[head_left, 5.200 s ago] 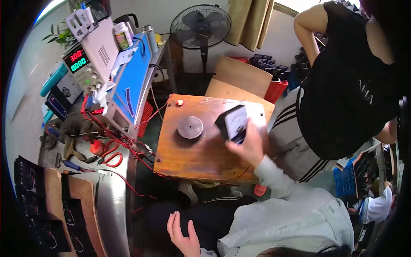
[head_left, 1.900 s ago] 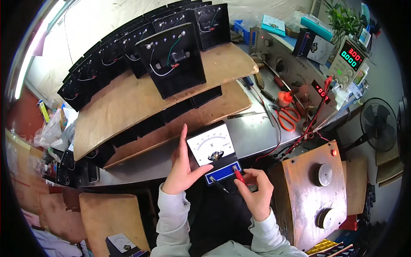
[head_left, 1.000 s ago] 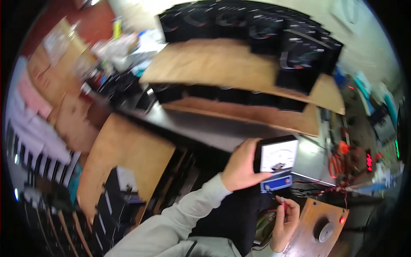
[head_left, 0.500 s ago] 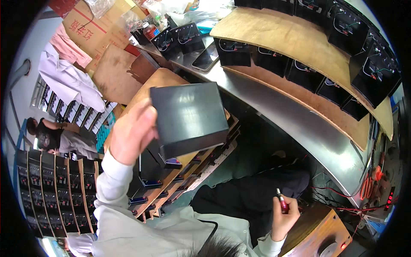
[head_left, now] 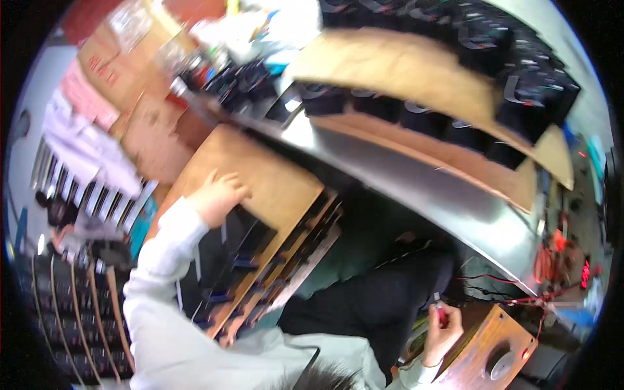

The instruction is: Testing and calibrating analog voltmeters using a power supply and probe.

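Observation:
My left hand [head_left: 221,195] is over a stack of wooden boards [head_left: 260,162], its fingers spread and nothing in them. Just beside its fingertips a black box [head_left: 255,234] rests on the top board, at the end of a row of similar dark boxes. Motion blur hides whether a finger still touches it. At the lower right, my right hand [head_left: 445,335] is closed round a small red tool with a metal tip [head_left: 442,316], held upright above my lap. Its exact kind is too small to tell.
A metal bench [head_left: 390,175] runs across the right, with wooden boards [head_left: 396,62] bearing several black boxes with wires. A wooden box with a round knob [head_left: 500,364] stands by my right hand. Cartons [head_left: 110,65] lie at the back left. Another person [head_left: 71,221] is far left.
My left hand has brought the black box down onto the top board and let go of it. The right hand still holds the red tool. The whole view has shifted slightly.

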`<state>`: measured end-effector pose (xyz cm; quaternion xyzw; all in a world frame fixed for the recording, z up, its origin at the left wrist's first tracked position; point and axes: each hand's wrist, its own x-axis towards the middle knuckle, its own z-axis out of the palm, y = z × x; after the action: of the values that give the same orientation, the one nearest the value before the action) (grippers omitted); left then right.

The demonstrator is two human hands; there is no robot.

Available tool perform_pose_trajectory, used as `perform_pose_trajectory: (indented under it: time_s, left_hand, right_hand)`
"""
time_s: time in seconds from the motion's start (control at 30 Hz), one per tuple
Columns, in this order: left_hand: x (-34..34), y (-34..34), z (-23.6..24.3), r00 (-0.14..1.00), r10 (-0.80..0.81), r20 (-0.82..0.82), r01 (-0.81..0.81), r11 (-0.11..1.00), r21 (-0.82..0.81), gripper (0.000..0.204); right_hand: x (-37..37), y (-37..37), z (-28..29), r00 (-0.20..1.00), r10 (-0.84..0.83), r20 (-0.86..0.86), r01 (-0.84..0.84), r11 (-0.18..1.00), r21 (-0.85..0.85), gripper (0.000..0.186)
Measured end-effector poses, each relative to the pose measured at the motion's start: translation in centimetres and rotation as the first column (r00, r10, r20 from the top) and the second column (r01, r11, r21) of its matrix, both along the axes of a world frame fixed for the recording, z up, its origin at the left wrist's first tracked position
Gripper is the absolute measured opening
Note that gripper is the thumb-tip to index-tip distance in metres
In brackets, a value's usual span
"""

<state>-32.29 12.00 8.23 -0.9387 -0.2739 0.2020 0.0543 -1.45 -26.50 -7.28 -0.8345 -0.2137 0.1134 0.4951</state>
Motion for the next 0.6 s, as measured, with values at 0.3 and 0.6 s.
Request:
perform_pose_trajectory:
  time_s: [0.3,0.6]
  left_hand:
    - [24.3,-5.8,9.2,0.332,-0.540,0.774,0.394,0.825,0.406,0.070]
    - [38.3,-8.7,9.3,-0.001,-0.644,0.765,0.228,0.745,0.627,0.026]
  right_hand:
    - [-0.5,1.8,2.4,0.931,0.205,0.301,-0.227,0.973,0.039,0.018]
    - [-2.9,-1.7,2.8,0.964,0.119,0.238,-0.120,0.993,-0.009,0.020]
